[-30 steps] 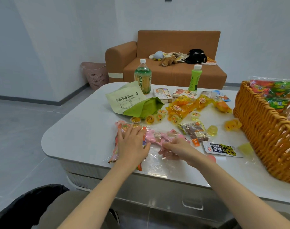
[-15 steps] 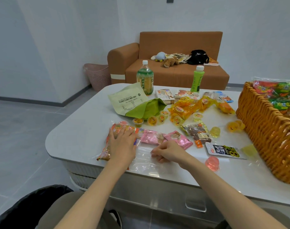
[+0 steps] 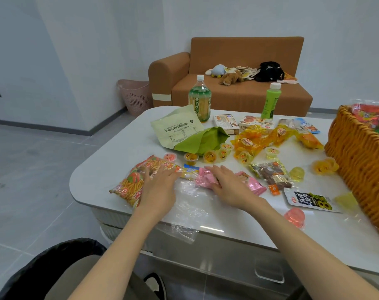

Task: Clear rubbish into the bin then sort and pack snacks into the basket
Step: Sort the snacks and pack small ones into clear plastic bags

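My left hand (image 3: pixel 159 187) lies flat on an orange-and-red bag of snack sticks (image 3: pixel 134 180) at the table's near left corner. My right hand (image 3: pixel 228 185) rests with fingers spread on pink wrapped snacks (image 3: pixel 205 179). A crumpled clear plastic wrapper (image 3: pixel 186 215) lies between and below my hands, overhanging the table edge. The wicker basket (image 3: pixel 361 167) stands at the right with colourful packs inside. A bin lined with a black bag (image 3: pixel 52 269) sits on the floor at lower left.
On the white table (image 3: pixel 110 167) lie a green paper pouch (image 3: pixel 184 133), several jelly cups (image 3: pixel 210 156), yellow snack packs (image 3: pixel 255 141), a black-and-white packet (image 3: pixel 309 200), a pink jelly (image 3: pixel 295 216), biscuit boxes and two bottles (image 3: pixel 199 98). A sofa and a pink basket stand behind.
My right hand has opened from a curled fist and moved up onto the pink snacks. My left hand has shifted slightly on the snack-stick bag. The view has turned a little left.
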Motion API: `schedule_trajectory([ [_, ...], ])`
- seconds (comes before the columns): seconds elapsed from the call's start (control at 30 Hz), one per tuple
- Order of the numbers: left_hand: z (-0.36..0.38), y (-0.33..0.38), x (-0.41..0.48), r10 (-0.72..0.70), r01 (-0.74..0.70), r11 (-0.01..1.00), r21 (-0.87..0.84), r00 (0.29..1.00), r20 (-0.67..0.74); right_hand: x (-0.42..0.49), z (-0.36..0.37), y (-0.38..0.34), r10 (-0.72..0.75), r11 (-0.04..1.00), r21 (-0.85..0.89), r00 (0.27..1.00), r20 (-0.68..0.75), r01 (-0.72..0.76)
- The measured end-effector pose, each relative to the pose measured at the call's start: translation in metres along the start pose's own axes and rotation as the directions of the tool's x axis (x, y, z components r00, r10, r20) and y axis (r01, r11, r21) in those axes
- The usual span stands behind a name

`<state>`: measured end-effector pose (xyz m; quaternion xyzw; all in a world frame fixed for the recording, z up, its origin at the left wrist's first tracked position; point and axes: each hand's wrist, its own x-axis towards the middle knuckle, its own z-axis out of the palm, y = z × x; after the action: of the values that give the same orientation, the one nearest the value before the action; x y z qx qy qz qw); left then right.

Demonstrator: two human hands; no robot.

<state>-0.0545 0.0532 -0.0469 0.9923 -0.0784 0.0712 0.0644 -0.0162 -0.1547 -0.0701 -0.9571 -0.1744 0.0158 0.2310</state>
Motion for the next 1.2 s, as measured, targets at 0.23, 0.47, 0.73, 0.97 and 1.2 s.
schedule_trajectory([
  [0.23, 0.009, -0.001, 0.003, 0.039, -0.059, 0.982, 0.178, 0.993, 0.112, -0.001, 0.000, -0.005, 0.052, 0.990, -0.130, 0.999, -0.012, -0.053],
  [0.47, 0.007, 0.005, 0.004, 0.036, -0.078, 0.970, 0.230, 0.983, 0.180, -0.017, -0.025, -0.001, 0.201, 0.974, -0.129, 0.971, 0.127, -0.184],
  [0.73, 0.005, 0.018, 0.005, 0.029, -0.052, 0.991, 0.127, 0.984, 0.176, -0.025, -0.035, 0.011, 0.326, 0.945, -0.023, 0.944, 0.043, -0.326],
  [0.97, 0.003, 0.043, 0.011, 0.065, -0.066, 0.998, 0.008, 0.993, 0.100, -0.045, -0.080, 0.022, 0.313, 0.898, 0.363, 0.942, -0.125, -0.251],
  [1.2, 0.008, 0.065, 0.016, 0.050, -0.062, 0.996, 0.070, 0.987, 0.151, -0.059, -0.095, 0.073, 0.429, 0.897, 0.092, 0.902, 0.055, -0.432],
])
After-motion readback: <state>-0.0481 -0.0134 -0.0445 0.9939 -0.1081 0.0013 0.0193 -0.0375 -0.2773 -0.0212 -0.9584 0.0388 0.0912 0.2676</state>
